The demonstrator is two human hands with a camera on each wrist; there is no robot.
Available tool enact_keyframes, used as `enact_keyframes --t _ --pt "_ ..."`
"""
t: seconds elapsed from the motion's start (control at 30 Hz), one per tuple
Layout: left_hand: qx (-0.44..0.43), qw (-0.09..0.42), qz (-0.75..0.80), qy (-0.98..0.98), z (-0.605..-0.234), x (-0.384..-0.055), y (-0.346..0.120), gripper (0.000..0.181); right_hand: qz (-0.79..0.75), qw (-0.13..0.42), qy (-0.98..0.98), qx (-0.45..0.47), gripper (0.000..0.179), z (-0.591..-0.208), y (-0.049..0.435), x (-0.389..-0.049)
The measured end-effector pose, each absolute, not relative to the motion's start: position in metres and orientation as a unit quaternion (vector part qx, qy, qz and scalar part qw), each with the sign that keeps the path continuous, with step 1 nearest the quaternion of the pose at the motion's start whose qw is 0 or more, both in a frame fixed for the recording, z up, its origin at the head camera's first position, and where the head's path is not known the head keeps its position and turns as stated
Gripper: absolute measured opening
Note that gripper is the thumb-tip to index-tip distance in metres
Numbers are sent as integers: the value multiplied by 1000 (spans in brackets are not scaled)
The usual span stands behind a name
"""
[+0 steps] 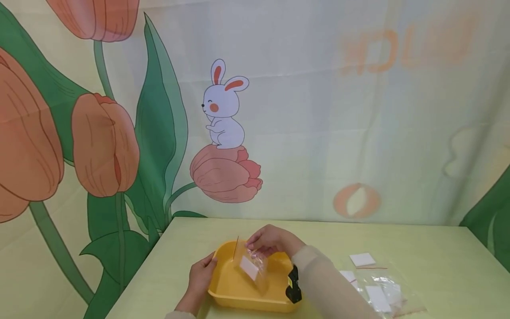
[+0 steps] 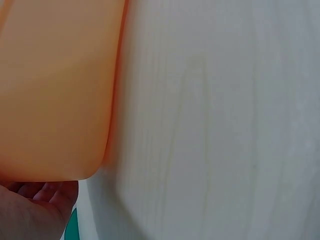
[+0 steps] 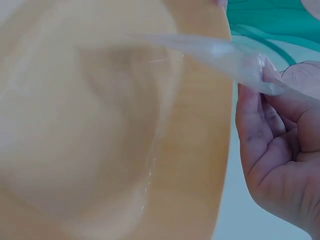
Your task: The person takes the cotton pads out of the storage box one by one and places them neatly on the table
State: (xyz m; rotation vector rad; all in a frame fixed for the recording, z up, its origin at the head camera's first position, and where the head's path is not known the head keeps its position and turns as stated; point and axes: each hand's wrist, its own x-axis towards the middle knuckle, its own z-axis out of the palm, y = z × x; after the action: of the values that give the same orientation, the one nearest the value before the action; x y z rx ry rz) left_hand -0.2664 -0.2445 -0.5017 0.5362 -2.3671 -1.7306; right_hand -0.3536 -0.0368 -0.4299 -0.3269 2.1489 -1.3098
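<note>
A yellow plastic tray (image 1: 227, 285) with raised walls sits on the table. My left hand (image 1: 200, 275) grips its left wall, the thumb at the rim; in the left wrist view the fingers (image 2: 52, 194) show beside the tray's corner (image 2: 60, 125). Over the tray, my right hand (image 1: 275, 241) pinches a clear plastic zip bag (image 1: 249, 268) by its edge. A white rectangular piece shows in the bag, which hangs tilted. From the right wrist, the bag (image 3: 220, 55) is seen nearly edge-on between thumb and fingertips, above the tray's inside.
Several clear zip bags (image 1: 384, 288) with white pieces lie at the right of the table (image 1: 446, 261), partly overlapping. One white piece (image 1: 362, 259) lies behind them. A black device (image 1: 293, 285) is on the right wrist. A printed cloth (image 1: 287, 133) hangs behind the table.
</note>
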Motion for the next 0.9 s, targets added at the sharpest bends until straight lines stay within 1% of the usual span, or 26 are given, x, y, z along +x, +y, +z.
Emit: enact_keyframes --t 0.27,0.6,0.9 --pt "176 89 -588 -785 -504 -267 -245 40 -525 270 799 -115 20 -426 -32 -350" --pt "180 83 -595 -779 -504 -268 -244 40 -552 239 792 -107 25 -417 -12 -340" --pt "183 82 -590 -782 -503 -268 -243 41 -565 236 781 -120 24 -406 17 -335"
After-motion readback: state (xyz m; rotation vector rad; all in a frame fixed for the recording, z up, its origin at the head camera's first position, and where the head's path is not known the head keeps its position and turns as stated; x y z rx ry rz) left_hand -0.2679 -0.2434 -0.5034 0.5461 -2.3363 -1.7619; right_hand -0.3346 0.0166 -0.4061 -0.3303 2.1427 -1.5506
